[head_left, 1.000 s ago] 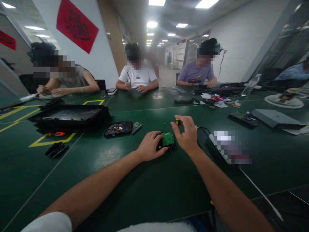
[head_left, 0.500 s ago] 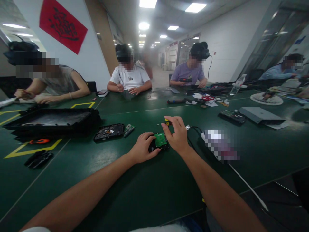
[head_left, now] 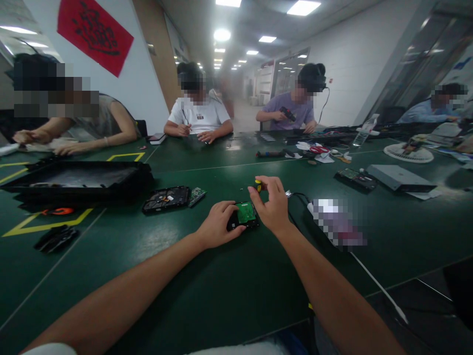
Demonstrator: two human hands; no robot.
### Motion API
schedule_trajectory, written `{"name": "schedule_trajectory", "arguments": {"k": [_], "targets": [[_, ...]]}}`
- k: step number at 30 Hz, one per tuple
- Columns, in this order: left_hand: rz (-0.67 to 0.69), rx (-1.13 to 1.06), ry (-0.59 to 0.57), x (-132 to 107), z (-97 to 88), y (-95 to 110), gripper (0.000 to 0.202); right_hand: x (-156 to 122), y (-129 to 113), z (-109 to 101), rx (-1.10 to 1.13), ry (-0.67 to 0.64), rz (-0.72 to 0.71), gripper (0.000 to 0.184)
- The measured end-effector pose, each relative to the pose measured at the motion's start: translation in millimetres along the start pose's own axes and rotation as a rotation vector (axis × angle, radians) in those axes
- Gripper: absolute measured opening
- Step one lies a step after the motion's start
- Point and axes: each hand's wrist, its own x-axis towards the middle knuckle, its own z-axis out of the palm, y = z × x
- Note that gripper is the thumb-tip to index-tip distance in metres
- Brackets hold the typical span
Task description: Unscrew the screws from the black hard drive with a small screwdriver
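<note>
A hard drive (head_left: 245, 214) lies on the green table with its green circuit board facing up. My left hand (head_left: 219, 224) is closed around its left side, thumb along the near edge and fingers over the far edge. Above the drive's right end, my right hand (head_left: 271, 202) pinches a short screwdriver with a yellow-and-black handle (head_left: 257, 186). My fingers hide the screwdriver's shaft and tip. To the left sit an opened hard drive (head_left: 166, 199) and a loose circuit board (head_left: 197, 196). Tiny bits, perhaps screws (head_left: 241, 188), lie just beyond the drive.
Black trays (head_left: 77, 180) are stacked at the left, near orange-handled pliers (head_left: 59, 211) and a black bundle (head_left: 56, 238). At right are a partly blurred device (head_left: 334, 222) with cables, another drive (head_left: 355, 179) and a silver box (head_left: 401, 177). Several people work across the table.
My left hand stays on the drive. The screwdriver handle in my right hand now stands more upright. Across the table, the person in purple has raised a dark tool.
</note>
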Motion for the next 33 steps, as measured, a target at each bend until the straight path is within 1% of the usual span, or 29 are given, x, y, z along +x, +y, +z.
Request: {"name": "schedule_trajectory", "arguments": {"k": [8,16,19,24,33], "targets": [[0.02,0.037,0.001,-0.1,-0.2,0.6,0.054,-1.7,3.0,1.0,0.019,-0.063,0.017,0.036],[0.014,0.024,0.013,-0.3,-1.2,0.9,0.053,-0.2,1.4,0.9,-0.025,-0.014,0.005,0.028],[0.017,0.038,0.004,-0.1,-1.6,1.4,0.053,0.3,0.6,0.4,-0.031,-0.018,0.004,0.028],[0.011,0.032,0.009,0.2,-1.9,1.4,0.054,0.5,1.3,1.0,-0.01,-0.041,0.01,0.036],[0.006,0.049,-0.015,0.6,-3.8,5.4,0.053,-0.6,0.5,0.2,-0.029,0.01,0.009,0.031]]}}
